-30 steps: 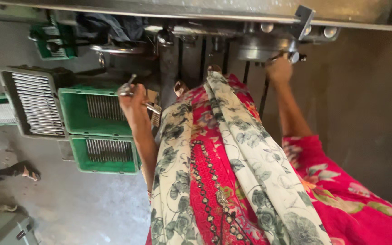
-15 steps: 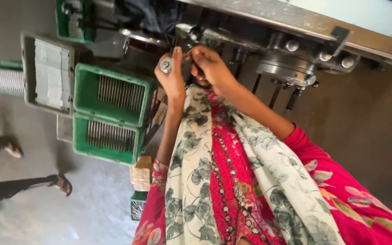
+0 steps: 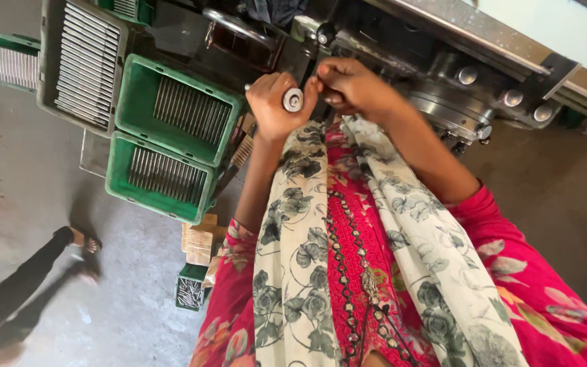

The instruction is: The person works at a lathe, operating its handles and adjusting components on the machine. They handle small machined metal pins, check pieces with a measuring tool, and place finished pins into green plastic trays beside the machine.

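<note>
Head view: the left hand (image 3: pixel 274 103) is clamped around a round silvery metal part (image 3: pixel 293 100) held just before the machine (image 3: pixel 443 81). The right hand (image 3: pixel 348 85) pinches fingers together beside it; what they grip is hidden.

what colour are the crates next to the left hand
Green crates, holding rows of metal rods, beside the left hand; seen in the head view.
</note>
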A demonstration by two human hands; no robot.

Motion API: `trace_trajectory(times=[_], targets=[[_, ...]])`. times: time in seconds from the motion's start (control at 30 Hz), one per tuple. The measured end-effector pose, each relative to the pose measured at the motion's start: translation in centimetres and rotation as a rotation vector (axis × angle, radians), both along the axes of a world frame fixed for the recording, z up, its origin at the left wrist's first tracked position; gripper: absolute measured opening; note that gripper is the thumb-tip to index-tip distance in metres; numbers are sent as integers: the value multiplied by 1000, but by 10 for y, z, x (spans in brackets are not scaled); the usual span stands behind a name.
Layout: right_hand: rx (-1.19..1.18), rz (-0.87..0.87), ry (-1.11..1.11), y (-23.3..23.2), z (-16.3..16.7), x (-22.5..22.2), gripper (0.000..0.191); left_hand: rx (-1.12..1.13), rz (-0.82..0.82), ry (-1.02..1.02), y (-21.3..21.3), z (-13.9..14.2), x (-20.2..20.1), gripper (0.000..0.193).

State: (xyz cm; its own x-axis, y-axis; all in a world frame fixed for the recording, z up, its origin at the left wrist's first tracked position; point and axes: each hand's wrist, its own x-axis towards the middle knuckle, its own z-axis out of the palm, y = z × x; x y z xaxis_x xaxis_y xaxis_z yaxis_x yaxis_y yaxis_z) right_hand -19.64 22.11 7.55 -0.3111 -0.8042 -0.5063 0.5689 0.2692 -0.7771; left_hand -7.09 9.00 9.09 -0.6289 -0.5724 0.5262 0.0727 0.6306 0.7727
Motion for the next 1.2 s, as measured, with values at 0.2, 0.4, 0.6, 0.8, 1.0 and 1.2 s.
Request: trace_trajectory(times=[0.2, 0.4, 0.6, 0.8, 1.0, 1.2], targets=[[55, -297, 930, -25, -14, 42, 38, 233, 90, 67, 6, -32, -5, 32], [-132, -289, 1143, -41, 7, 35, 29, 1457, 137, 209, -3, -56, -14, 24], [-364, -97, 1290, -32, -3, 27, 17, 1827, -661, 264, -18, -68, 7, 61], [-228, -515, 1235, -16, -23, 2, 16, 1745, -716, -11, -19, -64, 25, 80], [-121, -539, 1175, 32, -28, -30, 22, 1900, -545, 267, -19, -40, 33, 85], [-22, -531, 1223, 72, -44, -10, 17, 1856, -487, 182, -19, -67, 53, 86]])
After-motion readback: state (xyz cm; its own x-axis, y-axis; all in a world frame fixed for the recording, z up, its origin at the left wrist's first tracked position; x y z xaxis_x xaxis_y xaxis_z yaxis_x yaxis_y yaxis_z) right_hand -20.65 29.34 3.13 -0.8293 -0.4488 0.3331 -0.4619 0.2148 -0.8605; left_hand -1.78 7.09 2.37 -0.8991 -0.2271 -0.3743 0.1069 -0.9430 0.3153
